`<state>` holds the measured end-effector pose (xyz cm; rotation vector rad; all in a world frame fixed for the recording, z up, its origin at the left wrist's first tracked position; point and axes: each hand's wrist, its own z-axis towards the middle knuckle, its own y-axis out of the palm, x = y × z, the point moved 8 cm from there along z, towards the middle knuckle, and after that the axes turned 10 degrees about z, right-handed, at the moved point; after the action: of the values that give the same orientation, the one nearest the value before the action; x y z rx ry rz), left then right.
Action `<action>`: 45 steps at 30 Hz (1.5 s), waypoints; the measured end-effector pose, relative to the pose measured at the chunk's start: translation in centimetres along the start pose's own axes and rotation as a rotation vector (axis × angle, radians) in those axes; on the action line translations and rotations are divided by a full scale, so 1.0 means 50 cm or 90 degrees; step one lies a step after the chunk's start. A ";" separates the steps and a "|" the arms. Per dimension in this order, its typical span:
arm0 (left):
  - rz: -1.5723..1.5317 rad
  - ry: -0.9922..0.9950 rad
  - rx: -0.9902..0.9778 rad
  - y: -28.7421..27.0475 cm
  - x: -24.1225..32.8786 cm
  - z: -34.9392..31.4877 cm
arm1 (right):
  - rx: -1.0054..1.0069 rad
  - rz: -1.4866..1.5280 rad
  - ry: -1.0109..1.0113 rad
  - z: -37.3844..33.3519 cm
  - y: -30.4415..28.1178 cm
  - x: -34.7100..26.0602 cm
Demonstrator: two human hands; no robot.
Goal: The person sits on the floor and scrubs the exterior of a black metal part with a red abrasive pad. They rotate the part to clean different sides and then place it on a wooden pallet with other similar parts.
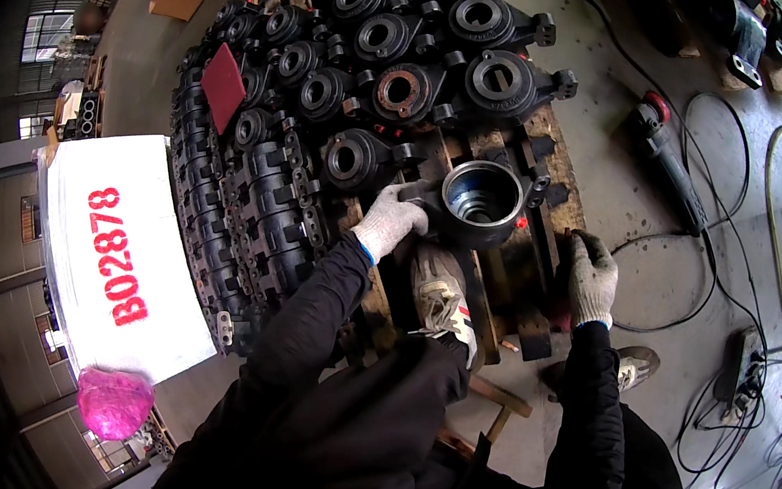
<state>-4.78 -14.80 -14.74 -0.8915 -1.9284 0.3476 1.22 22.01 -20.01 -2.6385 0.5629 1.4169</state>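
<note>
A black cast-metal housing (481,204) with a smooth, shiny bore stands on the wooden pallet (560,194), its open end facing up. My left hand (392,222), in a light knitted glove, is closed on the lug at the housing's left side. Off the pallet's right edge is my gloved right hand (592,280), apart from the housing. Its fingers are curled together, and whatever they may hold is too dark and small to make out. My left shoe (439,292) rests on the pallet just below the housing.
Rows of similar black castings (382,36) crowd the pallet beyond. A dark red plate (223,88) leans among them. On the right floor lie an angle grinder (667,159), looping cables and a power strip (745,368). A white-wrapped stack (123,245) stands at left, near a pink bundle (114,404).
</note>
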 end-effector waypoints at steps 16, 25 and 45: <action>-0.477 -0.207 0.059 0.015 -0.003 0.009 | 0.003 0.023 0.016 0.003 -0.009 0.000; -0.266 -0.158 0.111 0.014 0.019 -0.010 | -0.006 0.075 -0.015 0.022 -0.021 0.046; 0.296 0.217 0.232 -0.020 0.405 -0.076 | -0.005 0.126 -0.066 -0.010 -0.015 -0.001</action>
<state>-7.72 -1.60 0.82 -1.0672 -1.2809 0.7434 1.86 22.62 -19.77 -2.5564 0.8280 1.6015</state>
